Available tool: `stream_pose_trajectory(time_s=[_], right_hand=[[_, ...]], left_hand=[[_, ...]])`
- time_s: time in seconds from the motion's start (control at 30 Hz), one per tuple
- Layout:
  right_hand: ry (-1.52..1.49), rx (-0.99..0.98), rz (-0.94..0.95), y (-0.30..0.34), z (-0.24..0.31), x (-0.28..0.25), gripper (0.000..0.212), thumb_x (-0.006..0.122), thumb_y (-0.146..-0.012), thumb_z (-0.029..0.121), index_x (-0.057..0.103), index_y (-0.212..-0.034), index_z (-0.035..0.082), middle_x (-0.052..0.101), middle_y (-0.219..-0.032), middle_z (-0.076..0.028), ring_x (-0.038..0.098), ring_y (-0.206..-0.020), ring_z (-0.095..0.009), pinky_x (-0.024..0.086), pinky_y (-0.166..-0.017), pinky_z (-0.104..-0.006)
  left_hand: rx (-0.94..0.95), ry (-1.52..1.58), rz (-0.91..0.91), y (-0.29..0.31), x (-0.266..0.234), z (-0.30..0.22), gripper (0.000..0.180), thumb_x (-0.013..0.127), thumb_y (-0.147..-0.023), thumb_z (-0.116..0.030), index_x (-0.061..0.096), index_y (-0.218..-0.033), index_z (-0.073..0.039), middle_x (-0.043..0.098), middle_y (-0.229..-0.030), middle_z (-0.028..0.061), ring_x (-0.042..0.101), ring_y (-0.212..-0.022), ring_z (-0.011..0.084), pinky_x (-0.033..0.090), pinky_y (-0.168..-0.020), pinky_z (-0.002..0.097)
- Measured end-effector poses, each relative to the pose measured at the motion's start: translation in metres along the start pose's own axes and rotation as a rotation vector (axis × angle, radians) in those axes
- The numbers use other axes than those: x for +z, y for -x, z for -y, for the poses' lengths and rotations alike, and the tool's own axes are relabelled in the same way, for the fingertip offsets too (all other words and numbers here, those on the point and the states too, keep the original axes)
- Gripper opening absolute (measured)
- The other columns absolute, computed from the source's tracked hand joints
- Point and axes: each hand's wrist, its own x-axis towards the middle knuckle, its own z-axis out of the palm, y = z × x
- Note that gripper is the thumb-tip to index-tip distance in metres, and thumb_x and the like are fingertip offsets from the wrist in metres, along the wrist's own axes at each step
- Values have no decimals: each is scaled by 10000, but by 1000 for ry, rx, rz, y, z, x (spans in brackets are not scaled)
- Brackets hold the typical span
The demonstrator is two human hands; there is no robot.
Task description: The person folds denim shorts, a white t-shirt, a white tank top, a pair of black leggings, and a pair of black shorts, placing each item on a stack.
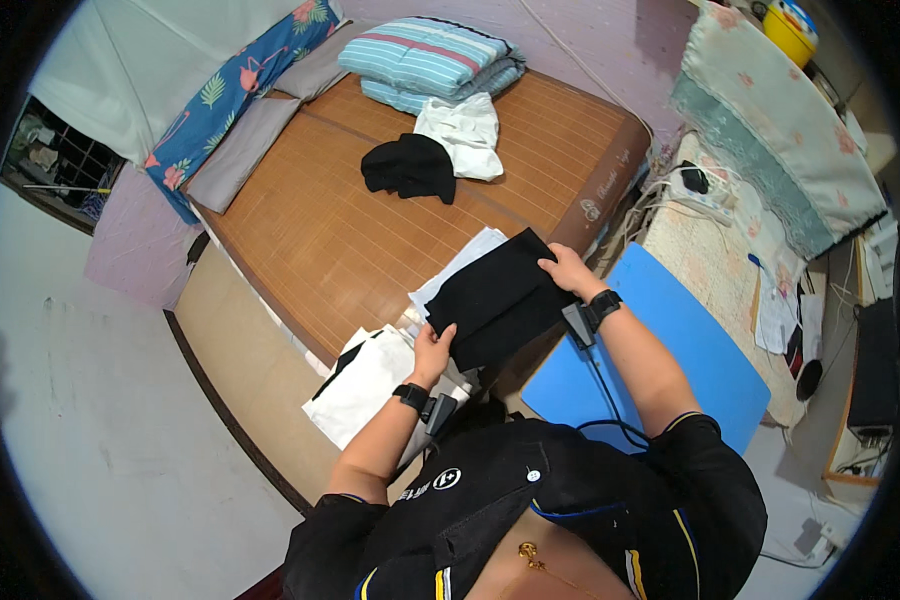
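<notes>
A folded black cloth garment (498, 300) is spread flat between my two hands, over the near edge of the bed. My left hand (433, 352) pinches its lower left corner, and my right hand (569, 270) grips its right edge with the thumb on top. Partly covered by the black garment, a folded white cloth (458, 268) lies on the mat. White garments with a black stripe (365, 385) are heaped beside my left forearm. Farther up the bed, a crumpled black garment (410, 168) rests against a crumpled white garment (462, 135).
A brown woven mat (300, 230) covers the bed. Striped blue folded quilts (430, 60) sit at its far end, grey pillows (245, 150) along the left. A blue tabletop (630, 350) stands to my right, beside a cloth-covered surface (710, 250) with cables and a power strip.
</notes>
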Motion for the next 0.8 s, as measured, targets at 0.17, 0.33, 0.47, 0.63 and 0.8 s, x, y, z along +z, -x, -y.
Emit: stream_pose_trajectory(time_s=[0.17,0.33,0.47,0.63,0.8], right_hand=[[459,51,-114,-18,-33,61,448,605,-726,122,443,-1124,-5,469,-1131,-225,455,-1056,-365,387,-896,-392],[509,-43,-1,7,-38,106,508,573,-714,126,414,-1188,32,441,-1156,-180,428,-1067,-354,371,-905,-408],[536,43,308,14,-48,123,614,592,-742,220,344,-1274,38,388,-1264,-179,379,-1144,-360,345,-945,-413],[533,116,348,29,-43,123,603,592,-754,229,363,-1271,20,417,-1256,-198,409,-1144,-345,355,-948,-380],[245,112,233,66,-43,114,350,608,-749,193,566,-1014,-31,609,-919,-187,587,-871,-306,462,-764,-358]], left_hand=[[-30,-634,-134,-22,-12,50,414,601,-738,-134,465,-1075,65,537,-988,232,528,-921,324,418,-839,366],[391,-885,53,-10,-4,4,609,626,-683,-150,382,-1220,0,305,-1284,258,297,-1194,399,284,-992,417],[95,-1246,453,-20,-1,19,658,623,-722,-271,350,-1289,-81,188,-1379,222,136,-1297,360,259,-1007,441],[112,-1251,443,-17,-4,21,662,613,-736,-306,352,-1287,-48,214,-1357,272,182,-1273,395,219,-1038,413],[222,-1090,341,12,-13,5,608,591,-758,-291,380,-1257,-14,258,-1337,271,232,-1251,397,226,-1038,398]])
